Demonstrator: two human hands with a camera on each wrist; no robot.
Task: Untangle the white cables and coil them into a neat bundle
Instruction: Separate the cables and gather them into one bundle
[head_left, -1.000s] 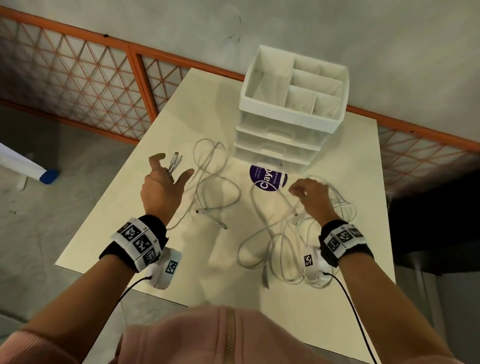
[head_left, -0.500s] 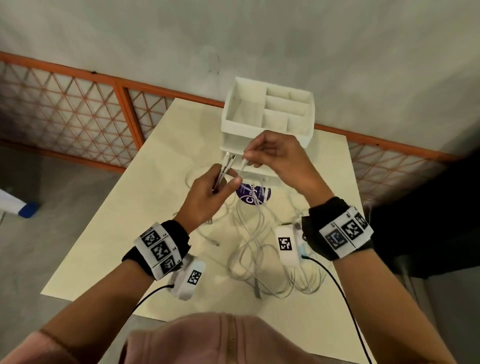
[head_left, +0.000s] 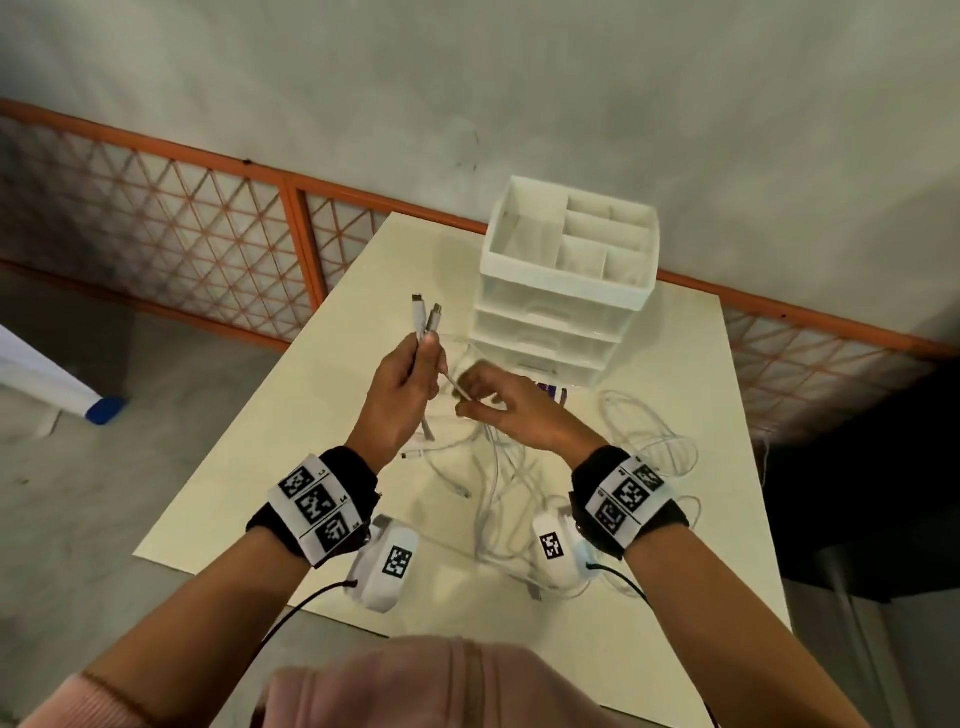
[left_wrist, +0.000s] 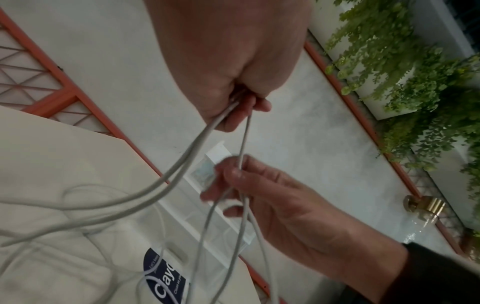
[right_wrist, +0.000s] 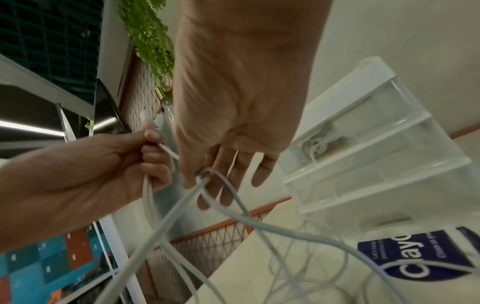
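Several white cables (head_left: 496, 499) lie tangled on the cream table (head_left: 291, 467), with strands rising to both hands. My left hand (head_left: 426, 358) is raised and grips cable ends in a fist, two connectors (head_left: 427, 317) sticking up above it. In the left wrist view the strands (left_wrist: 192, 148) hang from its curled fingers (left_wrist: 241, 111). Just to its right and lower, my right hand (head_left: 467, 402) pinches a thin strand between thumb and forefinger. The right wrist view shows that pinch on the cable (right_wrist: 205, 174), the other fingers (right_wrist: 262, 172) held straight.
A white drawer organiser (head_left: 566, 280) with open top compartments stands at the table's far side, and a purple sticker (head_left: 556, 391) lies in front of it. More cable loops (head_left: 649, 447) spread to the right. An orange lattice fence (head_left: 156, 218) runs behind the table.
A second ago both hands were low over the cables on the table. They lifted cable ends together, and the right hand has since dropped below the left hand's grip onto a strand.
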